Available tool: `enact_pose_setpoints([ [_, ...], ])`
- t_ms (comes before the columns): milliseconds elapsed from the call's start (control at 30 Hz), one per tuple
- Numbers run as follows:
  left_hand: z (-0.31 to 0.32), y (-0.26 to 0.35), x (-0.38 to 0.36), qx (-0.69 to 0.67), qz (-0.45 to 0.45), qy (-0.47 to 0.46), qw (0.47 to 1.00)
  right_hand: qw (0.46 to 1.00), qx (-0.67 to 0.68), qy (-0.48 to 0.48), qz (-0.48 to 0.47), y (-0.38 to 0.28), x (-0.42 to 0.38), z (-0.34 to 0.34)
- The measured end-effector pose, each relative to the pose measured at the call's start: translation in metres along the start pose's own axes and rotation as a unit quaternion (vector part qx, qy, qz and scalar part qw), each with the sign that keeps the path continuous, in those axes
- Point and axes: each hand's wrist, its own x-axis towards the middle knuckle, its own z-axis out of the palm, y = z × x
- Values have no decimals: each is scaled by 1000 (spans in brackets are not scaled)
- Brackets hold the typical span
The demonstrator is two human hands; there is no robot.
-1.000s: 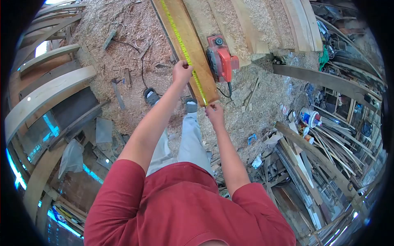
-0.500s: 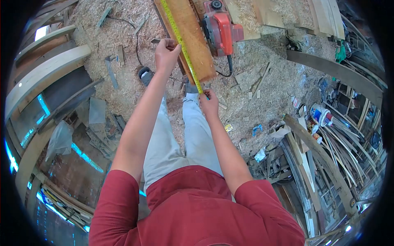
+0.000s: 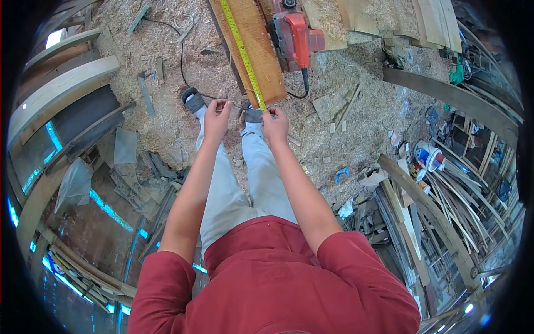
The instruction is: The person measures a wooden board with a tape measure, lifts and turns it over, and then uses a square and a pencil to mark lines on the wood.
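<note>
A yellow tape measure [image 3: 243, 51] lies stretched lengthwise along a brown wooden board [image 3: 261, 53]. At the board's near end, my right hand [image 3: 275, 125] pinches the end of the tape between thumb and fingers. My left hand [image 3: 217, 119] is held to the left of the board's near end, apart from the tape. Its fingers are curled together, and whether something small is in them I cannot make out. Just right of the board sits a red power planer [image 3: 297, 39] with a black cord.
Wood shavings cover the floor around my feet. Pale planks [image 3: 359, 19] lie at the far right. A white bucket [image 3: 428, 155] stands beside a heap of thin wood strips [image 3: 450, 203]. Curved timbers [image 3: 67, 83] are stacked on the left, near a plastic bag [image 3: 75, 183].
My left hand has come off the board's edge and moved down toward me. My right hand, still on the tape end, has moved slightly up to the board's end.
</note>
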Motion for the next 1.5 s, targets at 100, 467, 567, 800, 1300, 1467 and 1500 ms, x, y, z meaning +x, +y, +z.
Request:
enact_pose_setpoints([
  [100,-2,-6,-9,4,-19,7,1000,999,40,-5,4,-4,-2,4],
  [467,-6,-9,-18,-31,-80,29,996,996,82,-20,32,-18,2,7],
  [567,-9,-24,-20,-60,-100,28,993,993,100,-44,33,-20,0,2],
  [800,-12,-37,-27,-59,-109,33,992,988,142,-53,42,-30,-11,-2],
  [1300,-31,-28,-21,-93,-92,45,990,996,69,-22,48,-15,-4,3],
  [1467,-60,-3,-30,-123,-116,58,984,999,49,1,7,-12,-5,5],
  [1500,-70,5,-32,-126,-106,62,984,999,52,-4,-2,-16,-9,3],
])
